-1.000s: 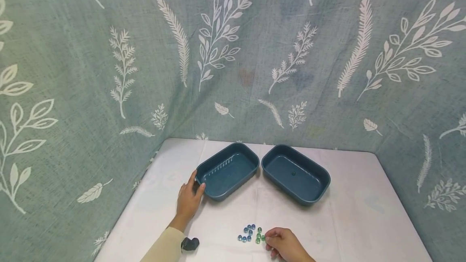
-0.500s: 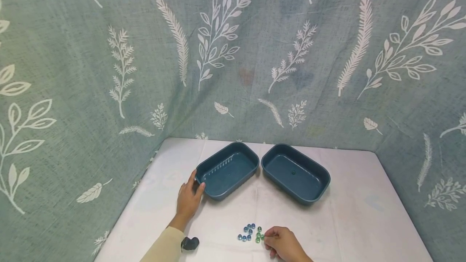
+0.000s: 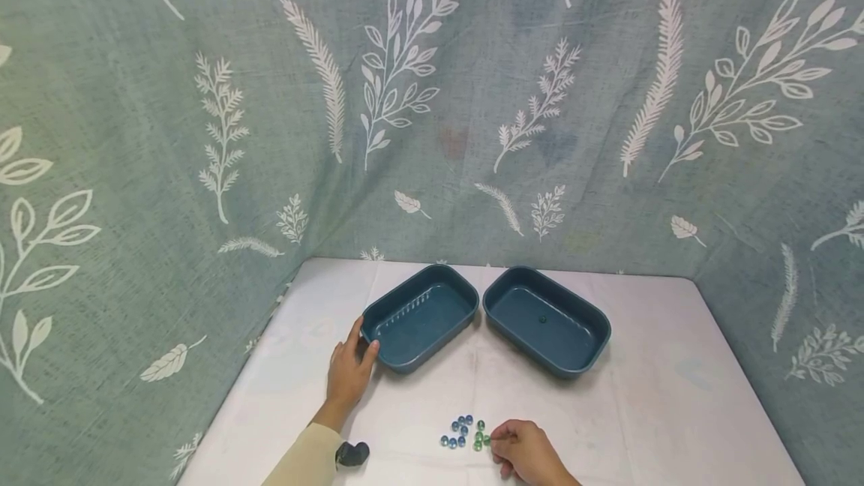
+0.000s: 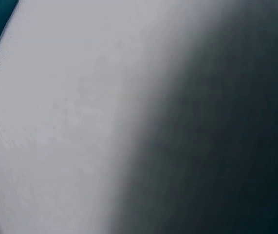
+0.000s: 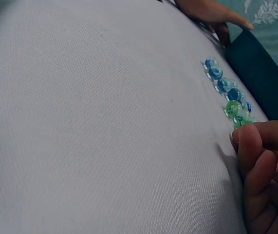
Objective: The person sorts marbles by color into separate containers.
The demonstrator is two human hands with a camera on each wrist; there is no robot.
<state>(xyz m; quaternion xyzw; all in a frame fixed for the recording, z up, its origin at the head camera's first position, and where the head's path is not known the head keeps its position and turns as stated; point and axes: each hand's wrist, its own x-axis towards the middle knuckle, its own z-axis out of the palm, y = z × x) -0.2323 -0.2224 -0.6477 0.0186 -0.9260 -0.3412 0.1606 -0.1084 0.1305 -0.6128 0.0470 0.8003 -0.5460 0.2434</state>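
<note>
My left hand (image 3: 349,373) rests at the near left corner of the left blue bin (image 3: 418,358), thumb and a finger touching its rim. In the right wrist view, part of that left hand (image 5: 209,10) shows against the bin. My right hand (image 3: 529,450) has its thumb and index finger together at a green marble (image 3: 487,441), pinching it low over the cloth; its other fingers are curled. Other green marbles (image 3: 478,436) lie just left of the fingertips. Several blue marbles (image 3: 463,431) lie farther left. The left wrist view is mostly blurred.
A second blue bin (image 3: 574,362), to the right of the first, has one small marble (image 3: 543,319) in it. A black object (image 3: 353,454) sits by the left sleeve (image 3: 307,456). White cloth (image 3: 675,396) covers the table, with patterned fabric walls (image 3: 472,96) around it.
Hardly anything differs. The head view has shifted slightly; both hands, the bins and the marbles keep their places.
</note>
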